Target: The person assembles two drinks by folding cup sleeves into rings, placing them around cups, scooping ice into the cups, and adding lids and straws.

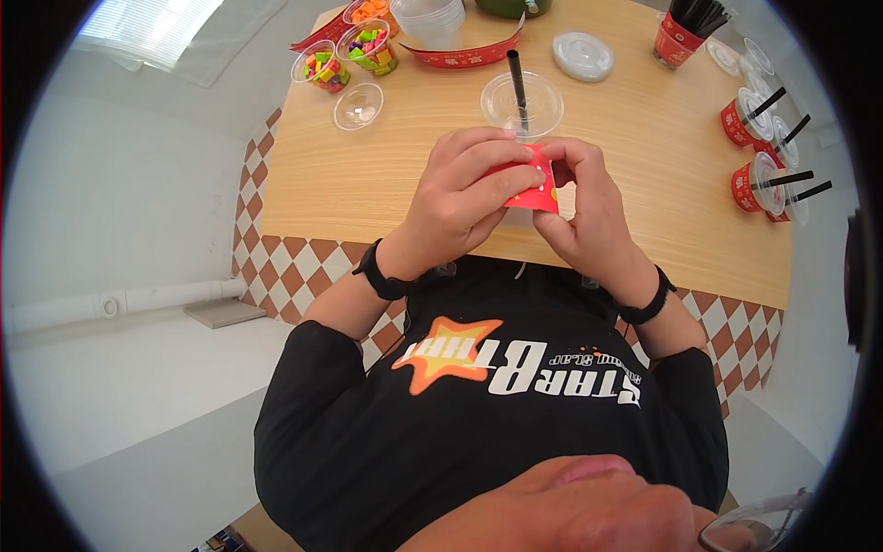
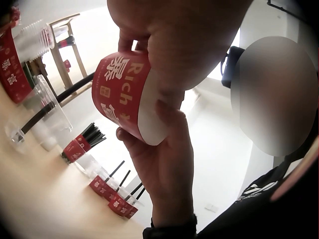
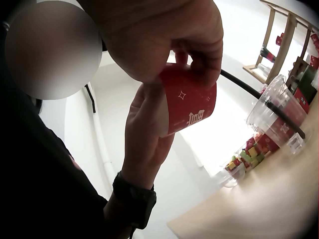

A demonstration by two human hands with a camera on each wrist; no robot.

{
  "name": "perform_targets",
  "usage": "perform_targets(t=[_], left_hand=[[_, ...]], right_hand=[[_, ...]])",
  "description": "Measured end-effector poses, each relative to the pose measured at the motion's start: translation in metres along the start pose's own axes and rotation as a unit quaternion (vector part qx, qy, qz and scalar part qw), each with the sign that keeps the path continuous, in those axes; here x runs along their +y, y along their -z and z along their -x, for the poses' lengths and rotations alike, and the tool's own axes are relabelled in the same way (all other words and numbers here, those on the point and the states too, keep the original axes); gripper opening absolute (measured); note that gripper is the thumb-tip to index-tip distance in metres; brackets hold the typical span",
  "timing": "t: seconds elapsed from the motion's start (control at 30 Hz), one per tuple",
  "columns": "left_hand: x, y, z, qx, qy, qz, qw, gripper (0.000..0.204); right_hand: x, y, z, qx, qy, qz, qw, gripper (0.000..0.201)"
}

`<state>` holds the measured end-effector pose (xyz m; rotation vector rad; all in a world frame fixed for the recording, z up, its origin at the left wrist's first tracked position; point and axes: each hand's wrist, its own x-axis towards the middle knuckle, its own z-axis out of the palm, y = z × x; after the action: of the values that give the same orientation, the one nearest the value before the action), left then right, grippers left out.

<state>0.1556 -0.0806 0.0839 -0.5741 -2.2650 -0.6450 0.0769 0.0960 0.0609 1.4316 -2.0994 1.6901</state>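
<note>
Both hands hold a red paper cup sleeve (image 1: 536, 196) with white and gold lettering, bent into a curved band with a plain white inner side. My left hand (image 1: 464, 189) lies over its outside, fingers curved along the top and side. My right hand (image 1: 593, 198) pinches the other end, thumb below and fingers above. In the left wrist view the printed sleeve (image 2: 119, 87) faces the camera; in the right wrist view the red sleeve (image 3: 187, 97) is held above table height. Just beyond the hands stands a clear plastic cup (image 1: 543, 97) with a black straw (image 1: 518, 78) in it.
Right side: several red-sleeved cups (image 1: 743, 120) with straws, and a red cup of black straws (image 1: 676, 41). Behind are a lid stack (image 1: 582, 57), red sleeves (image 1: 469, 55) and stacked clear cups (image 1: 430, 18). Left: cups of coloured cubes (image 1: 368, 48) and a clear lid (image 1: 358, 107).
</note>
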Motion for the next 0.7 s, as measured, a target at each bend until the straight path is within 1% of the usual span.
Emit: perform_targets(t=[0.03,0.07,0.13,0.17,0.23,0.37,0.43,0.57,0.63,0.7], left_hand=[[0.000,0.000,0.001,0.013,0.005,-0.012,1.000,0.035],[0.000,0.000,0.002,0.012,0.004,-0.013,1.000,0.035],[0.001,0.000,0.003,0.022,0.010,-0.030,0.999,0.034],[0.003,0.000,0.003,0.020,0.009,-0.029,0.999,0.034],[0.007,0.000,0.002,0.044,0.021,-0.032,0.998,0.034],[0.013,0.001,0.001,0.047,0.023,-0.042,0.998,0.035],[0.015,0.000,0.001,0.060,0.026,-0.057,0.996,0.036],[0.016,-0.001,0.002,0.067,0.032,-0.079,0.994,0.037],[0.015,-0.004,0.003,0.079,0.035,-0.074,0.993,0.045],[0.014,-0.002,0.002,0.073,0.030,-0.077,0.994,0.047]], right_hand=[[-0.001,-0.001,-0.001,0.024,-0.007,-0.004,1.000,0.043],[0.000,-0.001,-0.001,0.026,-0.006,-0.005,1.000,0.043],[0.006,0.001,-0.004,0.071,0.088,0.053,0.992,0.038],[0.007,0.001,-0.005,0.074,0.087,0.053,0.992,0.038],[0.009,0.001,-0.006,0.095,0.142,0.084,0.982,0.033],[0.005,-0.002,-0.008,0.124,0.127,0.062,0.982,0.032],[0.007,-0.001,-0.010,0.123,0.175,0.090,0.973,0.033],[0.005,0.000,-0.010,0.136,0.180,0.089,0.970,0.033],[0.006,0.001,-0.010,0.138,0.184,0.091,0.969,0.034],[0.006,0.002,-0.012,0.138,0.198,0.095,0.966,0.034]])
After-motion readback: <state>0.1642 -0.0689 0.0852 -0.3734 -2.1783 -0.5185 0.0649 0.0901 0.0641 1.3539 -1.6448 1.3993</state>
